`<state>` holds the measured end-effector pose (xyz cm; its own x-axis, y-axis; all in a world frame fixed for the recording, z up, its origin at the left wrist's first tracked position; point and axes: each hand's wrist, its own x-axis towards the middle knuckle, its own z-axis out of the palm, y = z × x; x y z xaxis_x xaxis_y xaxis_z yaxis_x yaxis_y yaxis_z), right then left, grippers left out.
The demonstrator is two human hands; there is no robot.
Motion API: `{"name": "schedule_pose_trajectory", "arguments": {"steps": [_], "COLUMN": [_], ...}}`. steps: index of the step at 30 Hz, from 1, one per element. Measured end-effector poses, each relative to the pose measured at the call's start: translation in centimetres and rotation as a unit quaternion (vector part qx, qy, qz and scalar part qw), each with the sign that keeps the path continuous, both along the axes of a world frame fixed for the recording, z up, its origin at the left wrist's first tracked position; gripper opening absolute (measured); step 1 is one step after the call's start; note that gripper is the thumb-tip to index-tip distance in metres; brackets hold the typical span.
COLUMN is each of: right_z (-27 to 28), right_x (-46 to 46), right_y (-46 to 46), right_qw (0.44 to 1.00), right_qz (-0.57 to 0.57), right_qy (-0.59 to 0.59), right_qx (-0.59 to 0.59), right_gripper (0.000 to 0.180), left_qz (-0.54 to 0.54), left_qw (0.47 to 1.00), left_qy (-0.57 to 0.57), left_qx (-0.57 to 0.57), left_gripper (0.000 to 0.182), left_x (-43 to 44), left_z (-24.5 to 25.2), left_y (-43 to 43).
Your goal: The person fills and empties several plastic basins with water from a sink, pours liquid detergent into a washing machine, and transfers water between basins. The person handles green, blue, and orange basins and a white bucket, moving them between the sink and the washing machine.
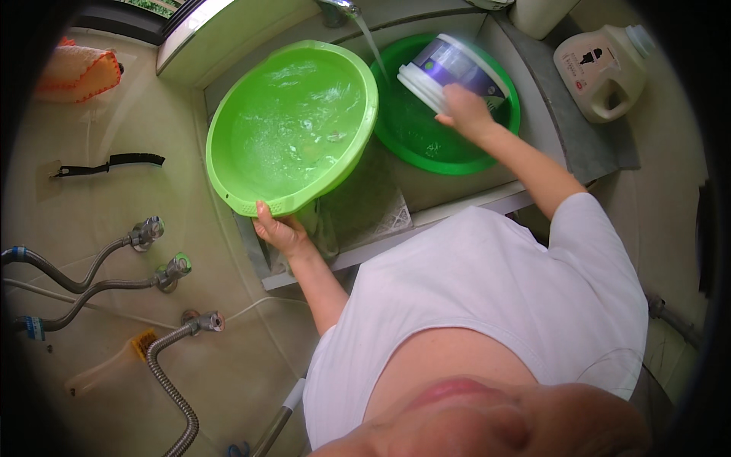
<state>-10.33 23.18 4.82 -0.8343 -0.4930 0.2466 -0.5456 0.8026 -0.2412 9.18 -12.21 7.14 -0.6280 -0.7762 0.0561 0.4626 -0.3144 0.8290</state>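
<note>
My left hand (pixel 281 233) grips the near rim of a light green plastic basin (pixel 288 123), thumb on top of the edge. Moving water fills the basin, and it sits tilted on the left side of the sink. With my right hand (pixel 468 111) I hold a white plastic tub (pixel 457 65) with a purple printed label, tipped on its side. It is over a darker green basin (pixel 445 167) that stands in the sink. Water (pixel 372 48) streams from the faucet (pixel 345 7) into the left part of that darker basin.
A beige jug (pixel 591 71) with a handle stands on the grey ledge (pixel 577 128) at right. On the left wall are a black brush (pixel 108 164), several valves with metal hoses (pixel 171 394) and an orange-edged cloth (pixel 85 74). A pole (pixel 280 420) leans nearby.
</note>
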Motion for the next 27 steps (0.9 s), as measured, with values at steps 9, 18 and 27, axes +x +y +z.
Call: {"name": "schedule_pose_trajectory", "arguments": {"steps": [9,18,27], "right_z": [0.3,1.3,14.9], "right_x": [1.1,-1.5,-0.7], "right_y": [-2.8,6.7,8.1], "right_qw": [0.979,0.746,0.842], "right_qz": [-0.097,-0.185,-0.116], "right_qy": [-0.075,-0.359,-0.243], "right_qx": [-0.164,-0.529,-0.468], "right_gripper": [0.046,0.036,0.038], "left_qz": [0.003,0.003,-0.007], "left_qw": [1.000,1.000,1.000], "left_qy": [0.007,0.004,0.029], "left_qx": [0.007,-0.003,0.009], "left_gripper": [0.038,0.036,0.027], "left_x": [-0.1,-0.1,-0.1], "left_z": [0.1,0.2,0.0], "left_y": [0.2,-0.1,0.0]}}
